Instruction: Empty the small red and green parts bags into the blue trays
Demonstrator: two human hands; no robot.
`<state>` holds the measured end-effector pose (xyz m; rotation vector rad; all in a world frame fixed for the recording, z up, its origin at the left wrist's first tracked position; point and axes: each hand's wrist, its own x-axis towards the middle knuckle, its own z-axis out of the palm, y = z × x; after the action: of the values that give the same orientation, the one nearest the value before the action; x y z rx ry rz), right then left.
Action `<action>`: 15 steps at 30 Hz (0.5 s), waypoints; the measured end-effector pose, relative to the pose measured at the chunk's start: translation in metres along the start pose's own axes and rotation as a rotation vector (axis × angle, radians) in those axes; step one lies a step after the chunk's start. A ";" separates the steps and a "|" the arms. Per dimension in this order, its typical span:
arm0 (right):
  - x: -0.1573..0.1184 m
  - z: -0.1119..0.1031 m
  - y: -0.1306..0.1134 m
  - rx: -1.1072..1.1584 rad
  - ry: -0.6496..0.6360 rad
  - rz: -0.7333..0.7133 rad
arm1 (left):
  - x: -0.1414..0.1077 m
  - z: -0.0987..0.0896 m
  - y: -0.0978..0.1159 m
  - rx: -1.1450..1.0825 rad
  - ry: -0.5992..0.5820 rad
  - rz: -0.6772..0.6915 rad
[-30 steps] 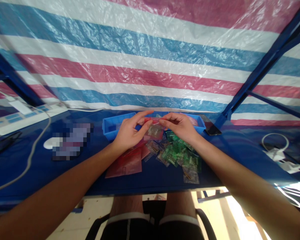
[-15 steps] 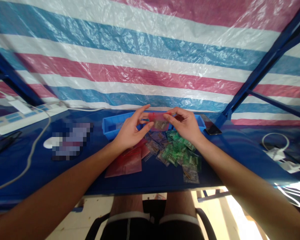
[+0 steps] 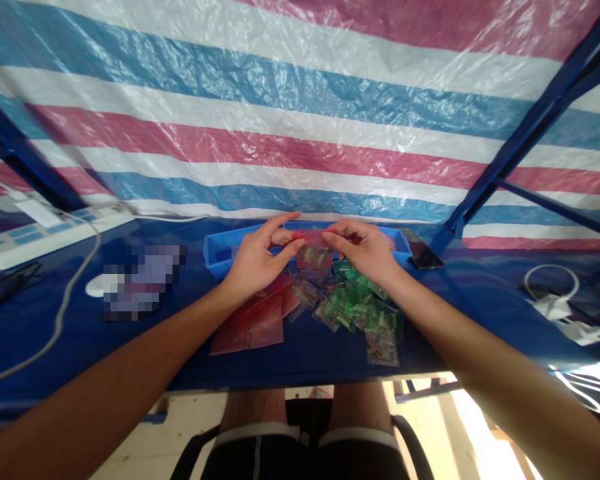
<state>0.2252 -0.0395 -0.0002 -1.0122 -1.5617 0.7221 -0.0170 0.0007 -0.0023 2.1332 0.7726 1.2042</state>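
Note:
Between my two hands hangs a small pinkish-red plastic bag (image 3: 315, 256) with something small and dull inside. My left hand (image 3: 260, 257) pinches its upper left corner between thumb and fingers, the index finger stretched out above. My right hand (image 3: 365, 250) grips the upper right edge between thumb and fingertips. Just below lies a pile of small green packets (image 3: 355, 297) beside clear packets (image 3: 307, 293) holding thin metal parts. Flat pink-red bags (image 3: 253, 327) rest on the table under my left wrist. Behind both hands stands a long blue plastic bin (image 3: 220, 257), partly hidden by them.
A dark phone (image 3: 425, 257) lies by the bin's right end. At left are a pixelated item (image 3: 145, 283), a white round object (image 3: 97, 285) and a grey cable (image 3: 65, 307). White chargers and cables (image 3: 560, 310) sit at right. Striped plastic sheeting (image 3: 280, 133) hangs behind the blue table (image 3: 190, 367).
My left hand has closed onto the bag's left corner, where its fingers were apart before. The bag has dropped slightly, and my right hand has shifted a little left.

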 end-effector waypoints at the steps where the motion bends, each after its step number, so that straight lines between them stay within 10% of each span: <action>1: 0.001 0.000 0.000 0.021 -0.022 0.019 | 0.000 0.000 0.000 0.009 0.002 0.000; 15: 0.000 0.000 0.005 0.076 -0.146 0.053 | 0.000 0.002 0.002 -0.010 0.065 0.037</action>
<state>0.2260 -0.0370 -0.0040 -0.9657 -1.6237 0.9031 -0.0154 -0.0009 -0.0019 2.1177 0.7566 1.2993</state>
